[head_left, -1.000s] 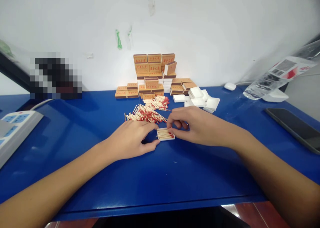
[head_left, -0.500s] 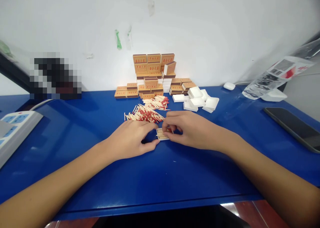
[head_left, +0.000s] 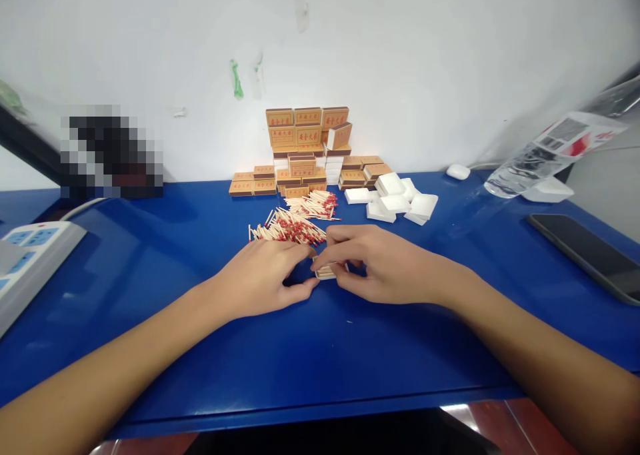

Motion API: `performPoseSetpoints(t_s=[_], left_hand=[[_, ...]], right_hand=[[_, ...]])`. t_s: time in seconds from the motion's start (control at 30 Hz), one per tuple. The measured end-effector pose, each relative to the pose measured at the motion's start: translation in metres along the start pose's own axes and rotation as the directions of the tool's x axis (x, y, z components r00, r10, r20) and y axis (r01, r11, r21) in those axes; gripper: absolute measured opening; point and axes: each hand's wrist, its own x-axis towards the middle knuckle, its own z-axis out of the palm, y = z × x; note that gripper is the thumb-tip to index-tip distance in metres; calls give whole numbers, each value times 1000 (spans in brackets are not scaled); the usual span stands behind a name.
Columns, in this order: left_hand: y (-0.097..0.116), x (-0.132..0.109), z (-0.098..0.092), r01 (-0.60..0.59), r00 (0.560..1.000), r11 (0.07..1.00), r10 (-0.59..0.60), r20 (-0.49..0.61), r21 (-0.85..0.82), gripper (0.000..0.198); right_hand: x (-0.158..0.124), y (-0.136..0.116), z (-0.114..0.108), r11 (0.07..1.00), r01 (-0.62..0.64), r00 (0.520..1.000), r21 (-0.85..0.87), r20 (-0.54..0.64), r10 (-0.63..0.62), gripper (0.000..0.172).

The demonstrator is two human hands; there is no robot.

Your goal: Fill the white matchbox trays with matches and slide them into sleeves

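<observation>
A small white matchbox tray (head_left: pixel 326 277) with pale matchsticks (head_left: pixel 326 270) lying lengthwise in it rests on the blue desktop. My left hand (head_left: pixel 265 276) grips the tray's left end between thumb and fingers. From the right, my right hand (head_left: pixel 380 262) reaches over the tray. Its index finger stretches to the left end of the matchsticks, while the thumb bears on them further right. The hand covers the tray's right part. Just behind lies a loose pile of red-tipped matches (head_left: pixel 293 228), partly hidden by my hands.
Orange matchboxes (head_left: pixel 307 135) are stacked against the wall. Several white trays (head_left: pixel 395 204) lie to their right. A plastic bottle (head_left: pixel 540 152), a white case (head_left: pixel 459 171) and a black phone (head_left: pixel 587 252) are on the right. A power strip (head_left: pixel 35 255) sits at the left.
The right hand has shifted slightly; its index finger now extends left across the tray, where it was curled before. The left hand and the tray have stayed put.
</observation>
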Motion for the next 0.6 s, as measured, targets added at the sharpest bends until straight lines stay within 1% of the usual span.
performPoseSetpoints(t_s=[0.13, 0.3, 0.43, 0.53, 0.6], left_hand=[[0, 0, 0, 1, 1000, 1000, -1, 0, 3, 17], [0, 0, 1, 16, 1000, 1000, -16, 7, -11, 23], [0, 0, 1, 16, 1000, 1000, -16, 18, -19, 23], [0, 1, 0, 20, 1000, 1000, -20, 19, -14, 26], [0, 0, 0, 22, 1000, 1000, -22, 18, -11, 28]], right_hand=[[-1, 3, -2, 1000, -23, 998, -20, -54, 22, 26], [-4, 7, -6, 998, -48, 999, -39, -24, 47, 25], [-3, 7, -6, 998, -45, 999, -43, -30, 44, 30], [-3, 6, -7, 998, -43, 999, -50, -8, 42, 28], [-3, 7, -9, 996, -63, 998, -70, -24, 62, 27]])
